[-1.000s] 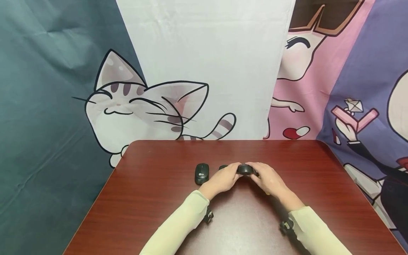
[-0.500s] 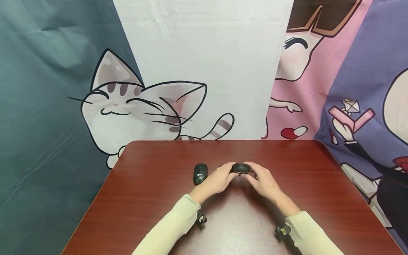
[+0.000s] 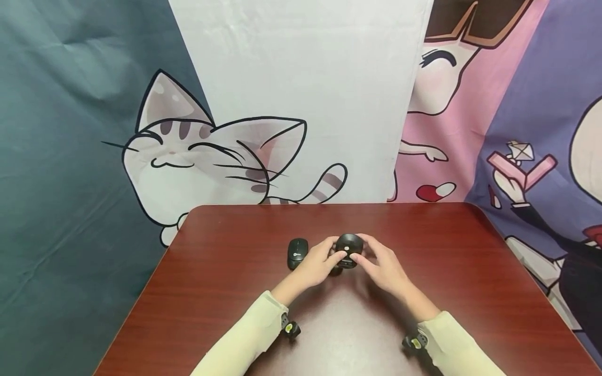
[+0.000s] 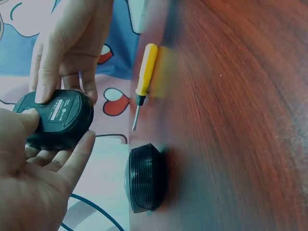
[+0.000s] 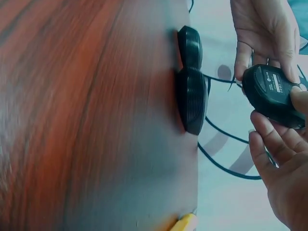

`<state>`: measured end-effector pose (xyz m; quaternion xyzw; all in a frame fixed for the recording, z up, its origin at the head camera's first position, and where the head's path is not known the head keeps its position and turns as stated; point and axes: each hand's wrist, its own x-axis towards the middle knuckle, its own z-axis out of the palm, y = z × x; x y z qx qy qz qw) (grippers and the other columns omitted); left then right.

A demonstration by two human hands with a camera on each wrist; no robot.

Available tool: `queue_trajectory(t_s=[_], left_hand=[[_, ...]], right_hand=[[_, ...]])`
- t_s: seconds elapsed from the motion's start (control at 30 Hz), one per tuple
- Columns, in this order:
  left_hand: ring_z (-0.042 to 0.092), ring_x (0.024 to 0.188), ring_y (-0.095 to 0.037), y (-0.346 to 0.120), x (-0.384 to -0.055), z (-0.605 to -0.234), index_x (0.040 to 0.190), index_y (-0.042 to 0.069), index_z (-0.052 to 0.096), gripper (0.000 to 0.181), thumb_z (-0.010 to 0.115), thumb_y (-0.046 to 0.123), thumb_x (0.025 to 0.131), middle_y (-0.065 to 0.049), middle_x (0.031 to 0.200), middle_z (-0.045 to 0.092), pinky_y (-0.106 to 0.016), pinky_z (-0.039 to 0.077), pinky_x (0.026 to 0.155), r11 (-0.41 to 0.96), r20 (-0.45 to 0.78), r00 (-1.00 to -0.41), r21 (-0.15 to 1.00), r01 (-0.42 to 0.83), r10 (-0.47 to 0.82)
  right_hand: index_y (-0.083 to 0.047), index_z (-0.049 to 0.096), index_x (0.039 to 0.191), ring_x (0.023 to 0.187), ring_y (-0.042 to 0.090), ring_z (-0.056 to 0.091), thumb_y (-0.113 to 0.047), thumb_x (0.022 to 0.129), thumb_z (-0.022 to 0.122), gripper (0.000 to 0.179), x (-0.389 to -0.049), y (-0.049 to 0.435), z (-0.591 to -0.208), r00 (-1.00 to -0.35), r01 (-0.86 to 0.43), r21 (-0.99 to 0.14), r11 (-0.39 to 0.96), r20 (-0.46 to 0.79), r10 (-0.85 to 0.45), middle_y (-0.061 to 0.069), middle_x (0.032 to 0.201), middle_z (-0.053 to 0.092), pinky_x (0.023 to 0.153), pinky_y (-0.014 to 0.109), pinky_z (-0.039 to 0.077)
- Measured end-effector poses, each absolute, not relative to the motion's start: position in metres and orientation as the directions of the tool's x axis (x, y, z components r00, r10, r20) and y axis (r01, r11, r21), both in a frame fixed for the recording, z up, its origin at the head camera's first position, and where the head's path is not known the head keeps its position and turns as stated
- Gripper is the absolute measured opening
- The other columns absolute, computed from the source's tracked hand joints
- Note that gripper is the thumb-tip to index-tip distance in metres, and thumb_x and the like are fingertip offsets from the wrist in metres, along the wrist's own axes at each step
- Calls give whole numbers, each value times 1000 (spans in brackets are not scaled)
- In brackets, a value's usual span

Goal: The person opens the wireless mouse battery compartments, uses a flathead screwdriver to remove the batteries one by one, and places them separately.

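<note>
A black computer mouse point(image 3: 349, 241) is held off the table between both hands, its underside turned toward me. The left hand point(image 3: 316, 262) grips it from the left, thumb on the underside. From the right, the right hand point(image 3: 383, 262) pinches it, thumb also on the underside. A printed label point(image 4: 58, 109) shows on that underside in the left wrist view. Left of the hands, a second black mouse point(image 3: 298, 250) lies on the table. Another dark mouse point(image 5: 192, 101) lies on the table in the right wrist view; in the head view the left hand mostly hides it.
A yellow-handled screwdriver point(image 4: 147, 70) lies on the reddish-brown table point(image 3: 226, 292) in the left wrist view; the right hand hides it in the head view. Behind the table's far edge hangs a cartoon-printed cloth point(image 3: 301, 104).
Both hands have drawn the mouse slightly left and tilted it up, so its underside faces the head camera. The thumbs now lie on that underside.
</note>
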<state>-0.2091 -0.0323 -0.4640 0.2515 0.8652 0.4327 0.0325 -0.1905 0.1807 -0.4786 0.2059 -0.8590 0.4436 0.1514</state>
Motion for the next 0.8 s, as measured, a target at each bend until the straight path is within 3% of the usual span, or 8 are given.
queue_trajectory(t_s=[0.13, 0.37, 0.6, 0.8], left_hand=[[67, 89, -9, -35, -205, -465, 138, 8, 50, 39, 56, 28, 105, -6, 108, 70, -28, 62, 78, 418, 156, -868, 827, 377, 472], [73, 84, -18, -36, -195, -463, 141, 5, 45, 41, 57, 20, 105, -14, 112, 69, -43, 66, 75, 280, 120, -872, 918, 279, 475], [73, 81, -24, -41, -187, -463, 142, 5, 44, 41, 56, 16, 105, -14, 112, 68, -46, 66, 72, 216, 67, -882, 958, 187, 467], [73, 81, -19, -46, -182, -465, 141, 4, 44, 42, 58, 19, 104, -15, 110, 68, -44, 66, 71, 220, 24, -879, 965, 145, 477]], right_hand=[[-11, 60, 132, 80, 11, 61, -17, 93, 74, 42, -186, 177, -477, -901, -433, -763, 479, 385, -200, 0, 93, 68, 73, 28, 59], [-8, 56, 137, 81, 15, 70, -17, 97, 70, 44, -177, 170, -475, -948, -313, -883, 349, 266, -176, 13, 105, 70, 68, 31, 64], [-6, 56, 137, 97, 20, 69, -17, 98, 68, 43, -170, 161, -478, -964, -255, -908, 333, 213, -158, 12, 112, 71, 74, 22, 59], [-4, 53, 140, 103, 17, 68, -17, 99, 67, 45, -165, 157, -482, -973, -194, -938, 287, 147, -176, 11, 115, 68, 81, 21, 59]])
